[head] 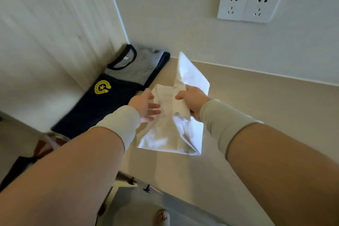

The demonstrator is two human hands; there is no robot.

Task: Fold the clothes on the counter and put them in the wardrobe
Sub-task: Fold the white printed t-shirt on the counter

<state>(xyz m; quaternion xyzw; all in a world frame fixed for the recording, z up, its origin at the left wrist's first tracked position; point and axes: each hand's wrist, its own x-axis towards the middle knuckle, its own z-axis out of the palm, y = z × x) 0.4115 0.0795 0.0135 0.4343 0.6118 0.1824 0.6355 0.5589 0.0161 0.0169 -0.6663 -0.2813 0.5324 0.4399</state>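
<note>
Both hands meet over the beige surface [247, 108] in our head view, working a white garment [183, 130]. Our right hand [192, 102] grips a bunched fold of the cloth near its middle, fingers curled round it, thumb on the near side. Our left hand [146, 105] is flat and relaxed, fingers straight and spread, lying against the left part of the same garment. Pale sleeves cover both wrists, pushed up off the forearms.

White garment: partly folded, lifted at the right hand, one pointed end standing up toward the back wall, the lower end hanging toward the near part of the surface. We cannot tell whether its lower edge touches the surface.

Left of it, against the side wall, a navy garment [102, 104] with a yellow star badge [102, 87] lies flat on the surface. Behind that, in the corner, a striped grey top [135, 68] with a dark collar lies folded, its near edge overlapping the navy one.

On the back wall, upper right, two white sockets [249, 5] side by side.

Lower left, off the edge of the surface, more dark and brownish cloth [45, 145], blurred. Below the surface edge, the floor and some small dark objects, too blurred to identify.
</note>
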